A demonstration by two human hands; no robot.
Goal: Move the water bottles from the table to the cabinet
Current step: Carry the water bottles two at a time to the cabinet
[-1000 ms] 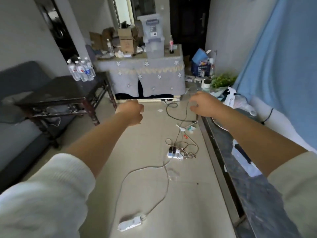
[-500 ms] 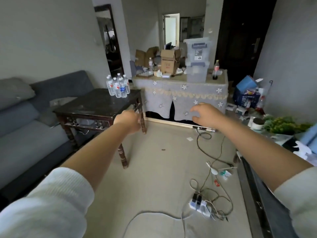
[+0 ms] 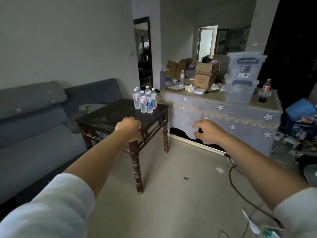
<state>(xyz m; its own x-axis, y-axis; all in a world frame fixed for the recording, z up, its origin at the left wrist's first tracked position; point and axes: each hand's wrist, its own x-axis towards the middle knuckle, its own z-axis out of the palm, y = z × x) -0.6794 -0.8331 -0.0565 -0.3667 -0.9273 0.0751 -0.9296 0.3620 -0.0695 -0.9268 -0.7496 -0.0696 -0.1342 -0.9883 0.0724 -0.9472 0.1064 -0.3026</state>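
Several clear water bottles (image 3: 145, 101) stand bunched together at the far right corner of a dark wooden table (image 3: 111, 117). My left hand (image 3: 129, 128) is stretched out in front of the table's near edge with its fingers curled under, holding nothing. My right hand (image 3: 208, 130) reaches forward to the right of the table, fingers loosely bent and empty, seen against a cloth-covered cabinet (image 3: 223, 114). Both hands are well short of the bottles.
A grey sofa (image 3: 34, 126) runs along the left wall beside the table. Cardboard boxes (image 3: 204, 76), stacked plastic bins (image 3: 243, 78), one lone bottle (image 3: 182, 77) and a cola bottle (image 3: 266, 86) sit on the cabinet. Cables (image 3: 240, 189) trail over the floor at the right.
The view has swung left and up, bringing the table and bottles closer and toward the centre. Both arms stay outstretched; the floor power strip has left the view.
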